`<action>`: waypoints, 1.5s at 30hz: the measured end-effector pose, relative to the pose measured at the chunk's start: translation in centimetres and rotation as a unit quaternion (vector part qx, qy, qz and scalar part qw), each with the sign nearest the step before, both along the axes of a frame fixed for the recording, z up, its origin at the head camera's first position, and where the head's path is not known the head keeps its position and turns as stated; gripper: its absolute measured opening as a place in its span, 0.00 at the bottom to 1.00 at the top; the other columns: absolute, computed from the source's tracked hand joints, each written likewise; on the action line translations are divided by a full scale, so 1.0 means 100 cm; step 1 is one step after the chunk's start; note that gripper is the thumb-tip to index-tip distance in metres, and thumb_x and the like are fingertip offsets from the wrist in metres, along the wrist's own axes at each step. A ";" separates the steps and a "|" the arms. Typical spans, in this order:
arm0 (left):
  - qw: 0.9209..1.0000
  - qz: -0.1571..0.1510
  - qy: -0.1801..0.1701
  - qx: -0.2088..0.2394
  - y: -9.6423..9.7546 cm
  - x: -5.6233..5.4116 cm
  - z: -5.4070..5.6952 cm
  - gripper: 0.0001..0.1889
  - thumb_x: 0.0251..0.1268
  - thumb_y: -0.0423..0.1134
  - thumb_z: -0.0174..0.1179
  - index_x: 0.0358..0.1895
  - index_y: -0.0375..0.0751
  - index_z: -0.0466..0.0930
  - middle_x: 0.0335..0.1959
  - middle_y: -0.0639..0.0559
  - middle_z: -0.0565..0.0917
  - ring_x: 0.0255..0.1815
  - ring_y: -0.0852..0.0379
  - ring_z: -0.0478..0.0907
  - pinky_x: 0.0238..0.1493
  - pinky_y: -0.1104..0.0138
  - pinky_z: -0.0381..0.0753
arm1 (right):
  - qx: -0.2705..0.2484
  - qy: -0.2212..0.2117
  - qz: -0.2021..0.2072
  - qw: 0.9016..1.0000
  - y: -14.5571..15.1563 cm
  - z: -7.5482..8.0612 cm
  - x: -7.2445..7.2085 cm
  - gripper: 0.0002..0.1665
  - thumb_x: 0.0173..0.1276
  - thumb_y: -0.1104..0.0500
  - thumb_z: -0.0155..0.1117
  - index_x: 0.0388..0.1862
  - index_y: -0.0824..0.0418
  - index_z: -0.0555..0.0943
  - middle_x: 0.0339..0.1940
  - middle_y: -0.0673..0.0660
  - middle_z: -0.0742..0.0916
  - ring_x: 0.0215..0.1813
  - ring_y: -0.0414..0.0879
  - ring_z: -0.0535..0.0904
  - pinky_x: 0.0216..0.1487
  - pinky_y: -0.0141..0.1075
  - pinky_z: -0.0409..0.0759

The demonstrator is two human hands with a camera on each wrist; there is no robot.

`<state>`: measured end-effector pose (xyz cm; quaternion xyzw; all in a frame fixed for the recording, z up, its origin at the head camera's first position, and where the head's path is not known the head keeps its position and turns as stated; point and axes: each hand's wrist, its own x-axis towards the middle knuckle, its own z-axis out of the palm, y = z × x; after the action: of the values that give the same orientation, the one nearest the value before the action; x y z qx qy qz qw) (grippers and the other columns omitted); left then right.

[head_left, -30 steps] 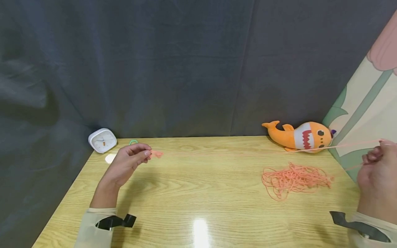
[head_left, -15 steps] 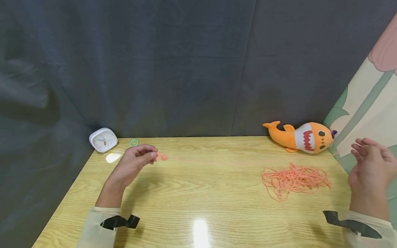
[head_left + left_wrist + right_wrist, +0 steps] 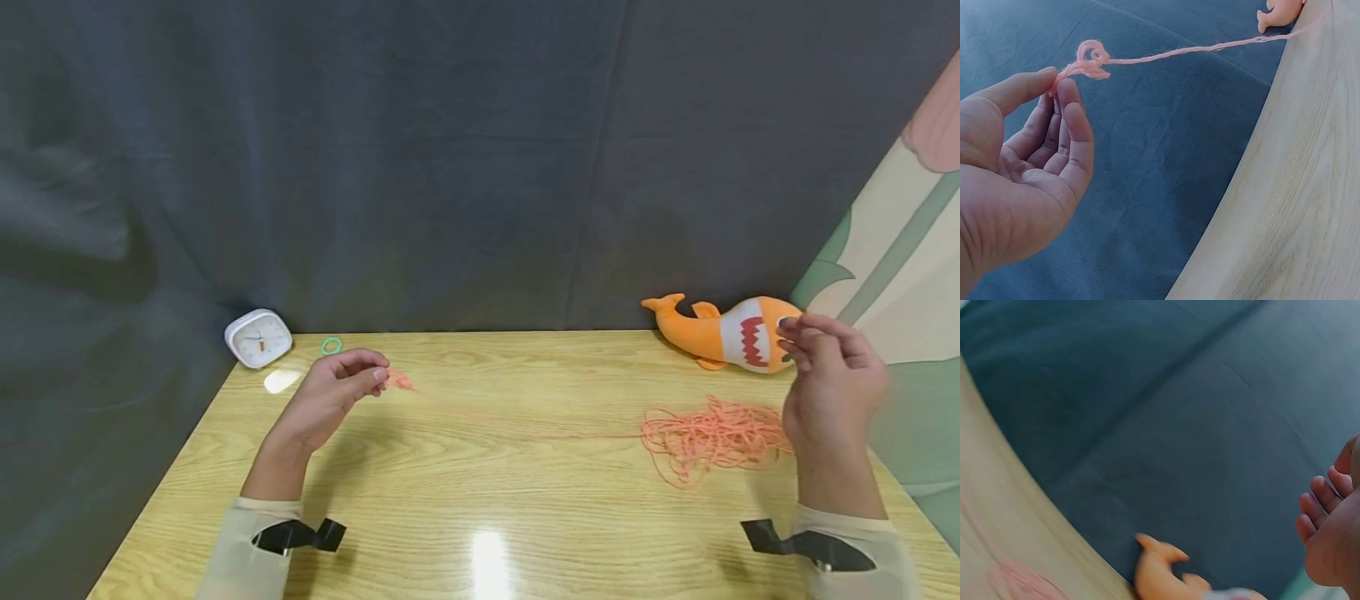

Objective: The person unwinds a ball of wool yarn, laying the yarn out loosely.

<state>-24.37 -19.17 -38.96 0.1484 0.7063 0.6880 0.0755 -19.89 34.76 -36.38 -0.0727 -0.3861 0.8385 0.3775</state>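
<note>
Pinched between thumb and index finger of my left hand (image 3: 337, 390) is the knotted, looped end (image 3: 1092, 61) of an orange-pink yarn. From it a single strand (image 3: 1191, 50) runs rightward, drooping to a loose tangled heap of yarn (image 3: 712, 442) on the right of the table in the head view. My right hand (image 3: 836, 400) is raised over the right side of the table, its fingers loosely bent with nothing in them. It overlaps the head of the orange plush shark (image 3: 693, 331) and the right end of the heap in the head view.
A white clock (image 3: 258, 338) stands at the table's (image 3: 480, 492) back left corner, with a small green ring (image 3: 332, 345) right of it. A dark curtain (image 3: 450, 167) hangs behind the table. A patterned panel (image 3: 922, 267) borders the right side.
The right hand has let go of the yarn it was stretching and moved left, inward over the table. The strand now sags toward the heap. The left hand has shifted slightly right, still pinching.
</note>
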 end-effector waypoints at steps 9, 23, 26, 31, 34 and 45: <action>1.000 -0.003 -0.002 0.016 0.003 -0.001 0.002 0.08 0.76 0.30 0.58 0.45 0.47 0.84 0.40 0.60 0.85 0.40 0.64 0.83 0.47 0.73 0.83 | 0.118 0.010 0.087 0.989 -0.081 -0.006 -0.013 0.06 0.73 0.73 0.60 0.42 0.76 0.83 0.36 0.60 0.89 0.40 0.47 0.88 0.47 0.31 0.87; 1.000 -0.002 -0.001 0.010 0.001 0.000 0.002 0.06 0.76 0.32 0.60 0.45 0.47 0.84 0.40 0.60 0.86 0.41 0.63 0.82 0.48 0.71 0.83 | 0.270 -0.046 0.172 0.946 -0.169 -0.023 -0.027 0.08 0.77 0.68 0.59 0.48 0.72 0.81 0.39 0.49 0.90 0.45 0.42 0.86 0.52 0.29 0.85; 1.000 -0.003 -0.002 0.012 0.000 0.001 0.002 0.06 0.76 0.32 0.60 0.45 0.47 0.85 0.40 0.60 0.86 0.41 0.63 0.82 0.48 0.72 0.83 | 0.284 -0.048 0.200 0.936 -0.190 -0.028 -0.028 0.09 0.76 0.68 0.60 0.50 0.73 0.80 0.40 0.48 0.89 0.45 0.41 0.86 0.53 0.30 0.85; 1.000 -0.001 -0.005 0.014 -0.002 0.001 0.000 0.06 0.76 0.32 0.59 0.46 0.45 0.84 0.40 0.59 0.85 0.41 0.63 0.82 0.48 0.72 0.83 | 0.313 -0.051 0.247 0.916 -0.222 -0.038 -0.028 0.10 0.75 0.68 0.60 0.51 0.72 0.80 0.42 0.50 0.89 0.46 0.41 0.86 0.54 0.30 0.84; 1.000 -0.003 -0.004 0.018 -0.002 0.001 -0.001 0.06 0.76 0.32 0.59 0.45 0.45 0.84 0.40 0.59 0.85 0.41 0.63 0.82 0.48 0.72 0.83 | 0.325 -0.054 0.276 0.903 -0.238 -0.044 -0.027 0.11 0.75 0.68 0.60 0.52 0.72 0.80 0.45 0.56 0.88 0.47 0.40 0.86 0.53 0.29 0.84; 1.000 0.000 0.001 0.015 0.001 0.000 0.001 0.05 0.76 0.34 0.61 0.45 0.47 0.85 0.40 0.59 0.86 0.41 0.63 0.83 0.48 0.71 0.83 | 0.349 -0.067 0.350 0.867 -0.277 -0.062 -0.024 0.11 0.76 0.66 0.61 0.54 0.67 0.82 0.51 0.68 0.87 0.50 0.45 0.86 0.57 0.31 0.85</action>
<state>-24.34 -19.05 -38.84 0.1502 0.6959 0.6985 0.0726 -22.27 7.05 -42.54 0.1474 -0.6779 0.7195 0.0332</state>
